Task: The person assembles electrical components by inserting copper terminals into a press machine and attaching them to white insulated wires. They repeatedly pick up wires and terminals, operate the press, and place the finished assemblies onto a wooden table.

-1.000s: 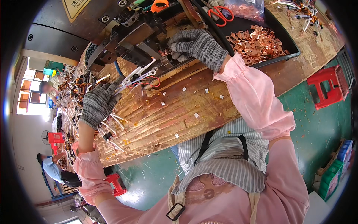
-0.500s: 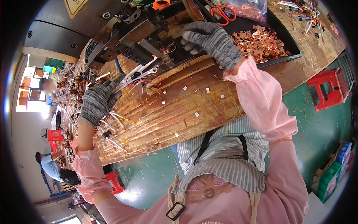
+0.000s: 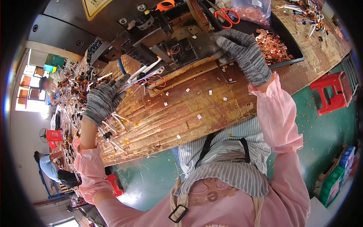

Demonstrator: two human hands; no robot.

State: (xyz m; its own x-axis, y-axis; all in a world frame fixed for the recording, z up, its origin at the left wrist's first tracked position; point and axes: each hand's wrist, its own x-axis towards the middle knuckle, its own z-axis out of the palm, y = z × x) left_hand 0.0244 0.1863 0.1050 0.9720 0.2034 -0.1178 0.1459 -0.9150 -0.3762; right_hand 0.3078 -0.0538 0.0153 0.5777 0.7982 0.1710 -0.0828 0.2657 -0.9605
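Observation:
My left hand (image 3: 104, 99), in a grey knitted glove, is closed around a bundle of white wires (image 3: 141, 75). Their far ends reach toward the metal press (image 3: 151, 41), and a small ring shape shows at one tip. My right hand (image 3: 244, 55), gloved alike, is over the bench at the right end of the press's die block (image 3: 183, 49). Its fingers are loosely bent and apart, with nothing visible between them, though their tips are slightly blurred. Copper terminals (image 3: 274, 47) lie heaped in a black tray (image 3: 300, 59) just beyond that hand.
Red-handled scissors (image 3: 227, 17) and a clear bag (image 3: 254, 11) of copper pieces sit in the tray's far part. Small white scraps dot the wooden bench (image 3: 170, 121). Wired parts (image 3: 77, 83) pile up at left. A red stool (image 3: 331, 92) stands right; other people are far left.
My right hand has pulled away from the press die, moving right and slightly toward me to beside the tray. My left hand stays nearly in place, holding the white wires.

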